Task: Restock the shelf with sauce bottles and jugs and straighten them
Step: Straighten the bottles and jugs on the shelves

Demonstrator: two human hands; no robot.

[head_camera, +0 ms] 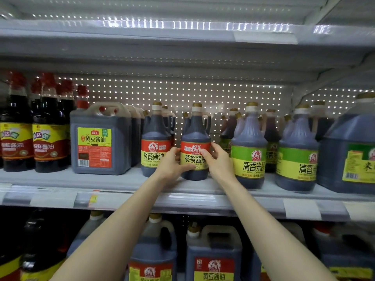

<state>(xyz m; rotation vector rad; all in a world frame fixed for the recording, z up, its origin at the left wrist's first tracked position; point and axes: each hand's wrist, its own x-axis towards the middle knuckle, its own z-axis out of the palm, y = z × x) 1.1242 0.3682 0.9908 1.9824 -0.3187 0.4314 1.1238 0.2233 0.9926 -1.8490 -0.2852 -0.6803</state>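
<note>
A dark soy sauce bottle (195, 136) with a red and yellow label stands upright near the front of the middle shelf (121, 186). My left hand (172, 166) wraps its lower left side, and my right hand (218, 162) grips its right side with the thumb across the label. A matching bottle (155, 138) stands just to its left. More bottles of the same kind stand behind both.
On the same shelf, a square soy sauce jug (100, 138) and red-capped bottles (48, 128) stand to the left. Green-labelled vinegar bottles (249, 147) and a big jug (353, 151) fill the right. Several jugs (213, 254) stand on the shelf below.
</note>
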